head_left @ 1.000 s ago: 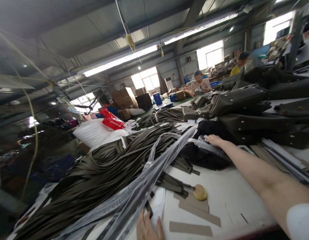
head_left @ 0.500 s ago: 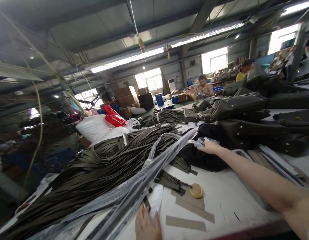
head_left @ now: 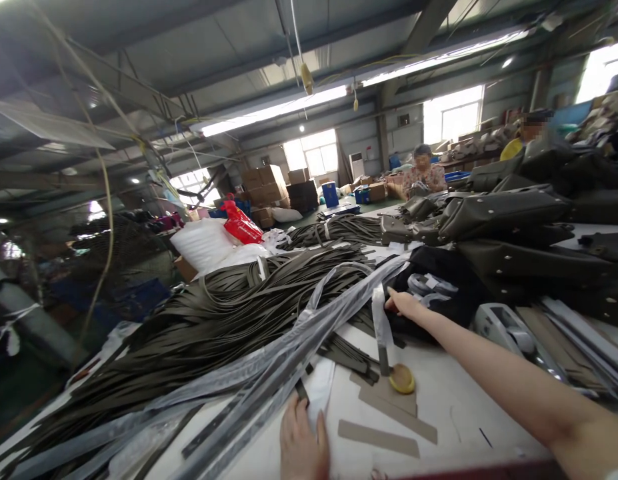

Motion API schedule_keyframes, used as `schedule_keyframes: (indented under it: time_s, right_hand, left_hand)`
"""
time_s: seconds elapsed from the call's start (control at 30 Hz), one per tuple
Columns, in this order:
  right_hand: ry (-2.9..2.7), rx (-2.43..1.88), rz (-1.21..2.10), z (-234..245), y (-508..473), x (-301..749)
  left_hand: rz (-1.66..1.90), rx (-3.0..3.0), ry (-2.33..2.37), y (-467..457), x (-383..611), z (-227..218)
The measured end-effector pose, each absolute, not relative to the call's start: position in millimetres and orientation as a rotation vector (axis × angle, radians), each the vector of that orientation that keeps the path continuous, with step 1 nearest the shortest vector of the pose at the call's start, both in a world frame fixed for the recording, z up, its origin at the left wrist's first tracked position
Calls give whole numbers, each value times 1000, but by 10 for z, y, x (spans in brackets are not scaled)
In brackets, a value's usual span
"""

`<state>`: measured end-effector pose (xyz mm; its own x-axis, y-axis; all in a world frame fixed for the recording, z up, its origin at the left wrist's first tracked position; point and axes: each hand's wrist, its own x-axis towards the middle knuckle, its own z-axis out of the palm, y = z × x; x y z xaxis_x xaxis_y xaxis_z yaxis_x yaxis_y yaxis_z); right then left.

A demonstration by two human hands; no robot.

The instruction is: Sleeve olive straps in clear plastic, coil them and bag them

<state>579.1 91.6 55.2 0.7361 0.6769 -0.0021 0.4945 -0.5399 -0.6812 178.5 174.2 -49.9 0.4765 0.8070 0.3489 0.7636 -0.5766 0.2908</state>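
right hand [head_left: 406,305] in a pinch on long, clear, crinkly plastic sleeve [head_left: 289,353]; left hand [head_left: 303,445] flat, empty, on white sheet [head_left: 323,399]

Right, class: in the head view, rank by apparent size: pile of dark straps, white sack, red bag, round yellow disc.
1. pile of dark straps
2. white sack
3. red bag
4. round yellow disc, which looks smallest even though it lies nearer the camera than the bag

Dark olive straps [head_left: 203,333]; red bag [head_left: 242,227]
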Motion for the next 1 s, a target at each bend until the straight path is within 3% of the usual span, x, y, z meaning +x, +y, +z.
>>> schedule_keyframes:
  time_s: [0.33, 0.8, 1.0]
  right_hand:
    - [-734, -2465, 248, 658, 1161, 5952]
    - [-1043, -2219, -402, 1059, 783, 5388]
    - [-1541, -1860, -43, 729, 270, 4354]
  left_hand:
    - [696, 2560, 1391, 1625, 1805, -398]
    - [763, 2351, 1334, 1463, 1807, -200]
    - [824, 2290, 1461, 1656, 1541, -42]
